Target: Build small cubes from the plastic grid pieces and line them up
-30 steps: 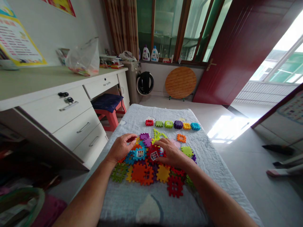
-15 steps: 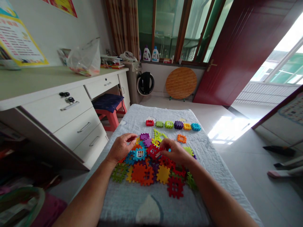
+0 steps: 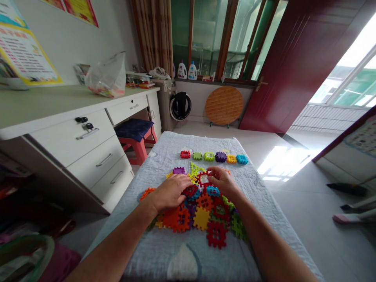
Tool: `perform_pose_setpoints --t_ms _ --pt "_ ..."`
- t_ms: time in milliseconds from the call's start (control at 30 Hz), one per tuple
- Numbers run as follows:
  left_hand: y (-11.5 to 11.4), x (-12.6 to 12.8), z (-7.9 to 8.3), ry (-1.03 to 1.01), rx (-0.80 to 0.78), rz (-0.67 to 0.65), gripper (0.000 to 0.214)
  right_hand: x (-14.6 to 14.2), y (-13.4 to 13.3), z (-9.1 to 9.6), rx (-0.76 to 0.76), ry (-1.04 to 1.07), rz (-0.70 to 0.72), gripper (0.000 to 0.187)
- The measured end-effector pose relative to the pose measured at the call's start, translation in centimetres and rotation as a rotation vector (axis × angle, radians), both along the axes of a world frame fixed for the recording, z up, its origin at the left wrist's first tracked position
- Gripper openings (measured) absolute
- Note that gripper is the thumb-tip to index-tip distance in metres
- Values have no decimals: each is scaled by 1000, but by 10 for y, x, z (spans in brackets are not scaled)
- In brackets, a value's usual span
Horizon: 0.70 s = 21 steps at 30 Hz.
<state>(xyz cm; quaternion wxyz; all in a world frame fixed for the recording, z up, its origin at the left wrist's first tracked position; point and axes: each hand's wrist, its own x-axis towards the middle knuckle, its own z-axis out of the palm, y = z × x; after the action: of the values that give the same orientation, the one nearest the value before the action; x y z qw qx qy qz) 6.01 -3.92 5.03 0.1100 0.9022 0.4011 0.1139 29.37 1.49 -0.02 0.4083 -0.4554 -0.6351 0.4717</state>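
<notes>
A red notched building-block panel [image 3: 202,179] with a pale window insert is pinched in my right hand [image 3: 223,182], above the far side of the pile. My left hand [image 3: 172,191] lies low over the pile's left part, fingers stretched forward and thumb apart. Its fingertips are beside another red panel [image 3: 190,191], partly hidden; whether they touch it I cannot tell. Around my hands are a blue panel [image 3: 212,190], a yellow panel [image 3: 201,218], an orange panel [image 3: 179,219], a purple panel [image 3: 179,170] and a lime lattice piece [image 3: 196,169].
Beyond the pile runs a row of small assembled blocks, including a red block [image 3: 185,154], a purple block [image 3: 221,156] and a blue block [image 3: 242,159]. A grey-blue cloth [image 3: 158,250] covers the table. On the left are a white desk [image 3: 67,137] and a stool [image 3: 135,129].
My left hand has moved right and down onto the pile. My right hand has shifted slightly right and away from me with the red windowed panel; pieces beneath have been disturbed.
</notes>
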Motion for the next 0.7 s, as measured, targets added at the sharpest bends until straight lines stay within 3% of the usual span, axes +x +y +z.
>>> perform_pose_setpoints --t_ms 233,367,533,700 --pt "3 9 9 -127 -35 82 25 0 -2 3 59 17 32 28" --pt "3 18 15 -268 -45 112 22 -6 -9 12 -5 110 72 22" --pt "4 30 12 -376 47 170 32 -12 -19 23 -94 243 223 22" --pt "3 36 11 -394 139 306 34 -9 -21 28 -63 327 273 21"
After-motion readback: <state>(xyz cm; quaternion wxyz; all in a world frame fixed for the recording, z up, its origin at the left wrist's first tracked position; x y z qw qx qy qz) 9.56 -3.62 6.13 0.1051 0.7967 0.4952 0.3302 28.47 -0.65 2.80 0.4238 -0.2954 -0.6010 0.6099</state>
